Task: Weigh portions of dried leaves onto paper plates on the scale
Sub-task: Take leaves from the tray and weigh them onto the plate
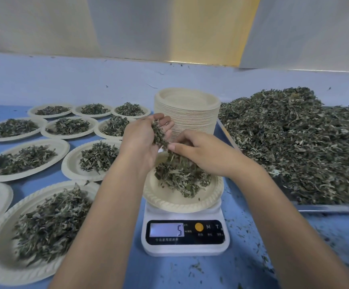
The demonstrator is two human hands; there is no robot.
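A white digital scale stands on the blue table, its display reading 5. On it sits a paper plate with a small heap of dried leaves. My left hand hovers above the plate, cupped around a handful of dried leaves. My right hand is beside it and pinches leaves from that handful, with some falling to the plate.
A tall stack of empty paper plates stands behind the scale. A metal tray at the right holds a big pile of dried leaves. Several filled plates cover the table's left side. Leaf crumbs litter the table's front right.
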